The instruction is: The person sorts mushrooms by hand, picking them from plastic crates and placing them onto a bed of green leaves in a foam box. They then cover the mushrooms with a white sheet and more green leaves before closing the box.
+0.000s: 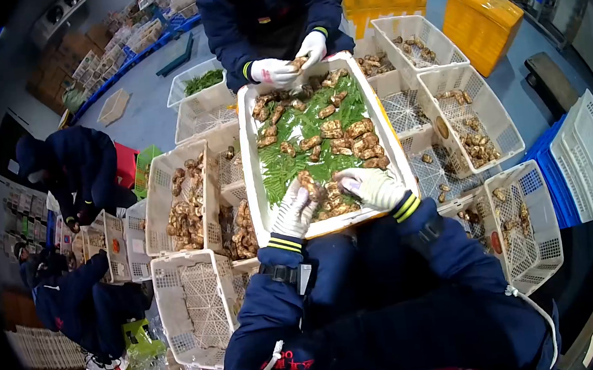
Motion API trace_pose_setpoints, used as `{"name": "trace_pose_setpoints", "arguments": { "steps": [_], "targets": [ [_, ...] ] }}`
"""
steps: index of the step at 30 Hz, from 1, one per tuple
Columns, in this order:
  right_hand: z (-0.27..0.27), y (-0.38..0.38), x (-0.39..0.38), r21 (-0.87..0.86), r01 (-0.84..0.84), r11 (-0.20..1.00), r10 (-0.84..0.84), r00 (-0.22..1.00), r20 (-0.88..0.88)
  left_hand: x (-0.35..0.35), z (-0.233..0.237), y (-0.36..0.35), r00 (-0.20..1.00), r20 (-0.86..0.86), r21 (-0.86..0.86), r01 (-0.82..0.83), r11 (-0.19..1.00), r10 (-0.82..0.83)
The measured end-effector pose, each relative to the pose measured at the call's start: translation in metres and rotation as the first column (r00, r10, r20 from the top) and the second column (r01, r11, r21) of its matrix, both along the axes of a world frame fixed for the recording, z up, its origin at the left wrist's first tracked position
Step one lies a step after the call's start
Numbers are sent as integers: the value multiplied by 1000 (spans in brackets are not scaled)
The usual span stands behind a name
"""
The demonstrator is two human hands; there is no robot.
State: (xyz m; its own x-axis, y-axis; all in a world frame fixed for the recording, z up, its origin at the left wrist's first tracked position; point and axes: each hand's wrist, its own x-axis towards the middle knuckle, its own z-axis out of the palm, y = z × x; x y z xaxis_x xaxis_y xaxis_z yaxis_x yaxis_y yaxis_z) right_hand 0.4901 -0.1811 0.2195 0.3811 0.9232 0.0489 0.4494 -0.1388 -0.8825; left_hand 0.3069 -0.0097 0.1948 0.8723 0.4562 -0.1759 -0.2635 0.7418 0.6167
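My left hand (294, 213) closes its fingers round a mushroom (308, 184) at the six o'clock edge of the crate (254, 182). My right hand (374, 188) curls over the heap (335, 202), grip unclear. The ferns (284, 168) are covered toward three o'clock and bare at nine: half filled, I judge.

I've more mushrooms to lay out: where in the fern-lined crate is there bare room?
Bare fern shows along the left wall of the crate, mid-length, and a smaller patch lies near the far right corner. Crowded: the near end under the left hand and right hand, and the mushroom cluster by the right wall.
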Motion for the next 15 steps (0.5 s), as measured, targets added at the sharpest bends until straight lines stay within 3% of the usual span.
{"name": "trace_pose_setpoints", "arguments": {
  "steps": [1,2,3,4,5,8,9,11,15],
  "targets": [
    [-2,10,2,-58,26,998,-27,999,-28,-4,-1,9,998,65,6,9,1000,-10],
    [-10,17,9,-10,31,999,-25,927,375,-9,-1,15,991,129,11,19,1000,-20],
    [-18,21,13,-52,61,997,-22,834,551,-15,-3,14,992,64,-2,-111,994,111],
    [-22,27,17,-86,94,992,-6,707,707,-18,-11,18,986,98,-60,-132,989,138],
    [-28,42,25,-217,-1,976,157,694,703,-21,-13,20,977,132,-119,-150,982,165],
    [-47,59,22,-232,-65,971,223,604,765,-26,-20,24,973,173,-271,-100,957,151],
    [-54,64,20,-305,-65,950,293,523,801,-26,-23,23,975,171,-296,-88,951,143],
    [-50,71,16,-384,-164,909,414,474,777,-24,-29,24,977,112,-333,-135,933,182],
    [-36,75,9,-443,-362,820,566,399,722,-22,-35,29,973,7,-248,-221,943,230]
  ]
}}
